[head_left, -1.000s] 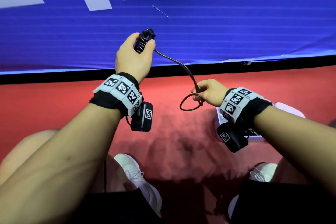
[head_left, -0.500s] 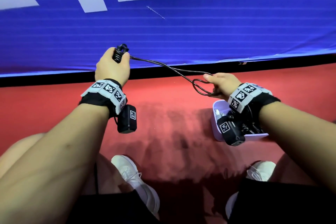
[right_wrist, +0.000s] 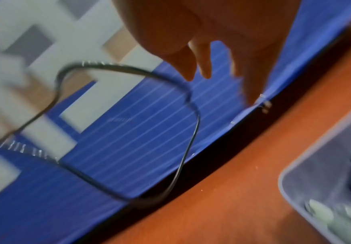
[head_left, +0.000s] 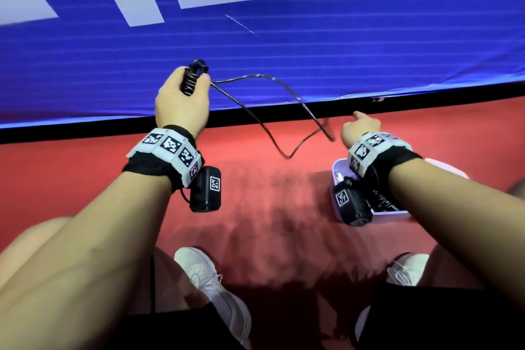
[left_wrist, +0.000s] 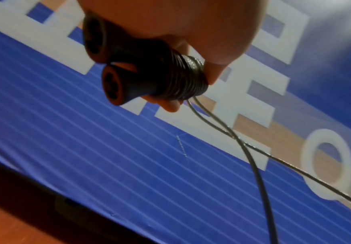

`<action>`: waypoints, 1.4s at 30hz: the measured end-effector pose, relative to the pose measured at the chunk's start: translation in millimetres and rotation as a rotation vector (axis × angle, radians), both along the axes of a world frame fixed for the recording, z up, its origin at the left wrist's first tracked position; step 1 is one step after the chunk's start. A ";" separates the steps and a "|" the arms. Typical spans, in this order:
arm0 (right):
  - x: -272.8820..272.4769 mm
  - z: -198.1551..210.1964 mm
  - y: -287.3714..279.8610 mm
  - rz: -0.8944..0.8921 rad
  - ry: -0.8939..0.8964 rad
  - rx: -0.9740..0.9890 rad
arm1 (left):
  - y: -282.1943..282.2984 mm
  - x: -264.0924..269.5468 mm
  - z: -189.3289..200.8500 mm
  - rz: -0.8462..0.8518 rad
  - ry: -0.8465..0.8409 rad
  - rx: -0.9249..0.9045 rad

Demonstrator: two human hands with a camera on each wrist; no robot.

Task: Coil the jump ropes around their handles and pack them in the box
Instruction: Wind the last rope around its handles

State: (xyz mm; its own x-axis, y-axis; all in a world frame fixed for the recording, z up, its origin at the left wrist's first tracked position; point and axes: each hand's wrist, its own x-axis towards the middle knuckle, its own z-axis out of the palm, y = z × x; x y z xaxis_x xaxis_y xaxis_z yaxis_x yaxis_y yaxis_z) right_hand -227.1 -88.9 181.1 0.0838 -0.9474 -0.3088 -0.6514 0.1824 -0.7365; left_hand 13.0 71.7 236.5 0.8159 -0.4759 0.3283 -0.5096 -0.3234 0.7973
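Red carpet [head_left: 270,207] covers the floor where the person sits, and a blue banner [head_left: 312,51] with pale block shapes rises at the far side behind a black strip [head_left: 85,129].

The left hand [head_left: 181,99] is raised in front of the banner at left centre, its fingers and thumb wrapped round the two black handles [left_wrist: 128,69] of a jump rope, held side by side. The left wrist view shows their round end caps pointing toward the camera and many tight turns of cord wound round both handles under the fingers.

From that bundle the loose cord [head_left: 272,122] leaves as two strands. They sweep right and downward in a slack loop hanging in the air above the carpet, between the two hands. The loop's right end looks blurred, just beside the right hand.

The right hand [head_left: 362,126] is lower and to the right, near the black strip. In the right wrist view its fingers [right_wrist: 191,66] are spread and fairly straight, pointing away; the cord passes just beside their tips, and no finger visibly curls round it.

Beneath the right wrist a pale box [head_left: 336,170] sits on the carpet. Its inside holds dark shapes and some pale ones, too blurred to name.

Two white shoes [head_left: 210,284] show at the near edge.
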 end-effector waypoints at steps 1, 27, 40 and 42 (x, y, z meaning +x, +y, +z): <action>7.6 2.9 9.6 0.070 0.096 -0.084 | -1.9 -6.3 1.4 -0.052 -0.026 0.038; 51.2 55.5 77.1 0.622 -0.400 -0.265 | -10.0 -76.1 26.3 -0.433 0.175 0.042; 37.0 71.9 82.4 0.690 -0.118 -0.429 | -10.3 -76.0 11.0 -0.415 0.142 0.102; 36.1 74.5 82.3 0.678 -0.091 -0.450 | -12.9 -75.8 9.9 -0.394 0.167 0.101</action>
State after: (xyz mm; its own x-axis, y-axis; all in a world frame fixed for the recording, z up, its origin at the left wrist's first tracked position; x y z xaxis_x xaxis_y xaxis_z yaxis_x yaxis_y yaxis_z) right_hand -191.0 -6.6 255.6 0.6896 -0.7134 0.1249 -0.4481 -0.5557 -0.7002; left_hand -62.8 58.8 246.4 0.6037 -0.7844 0.1427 -0.4761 -0.2111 0.8537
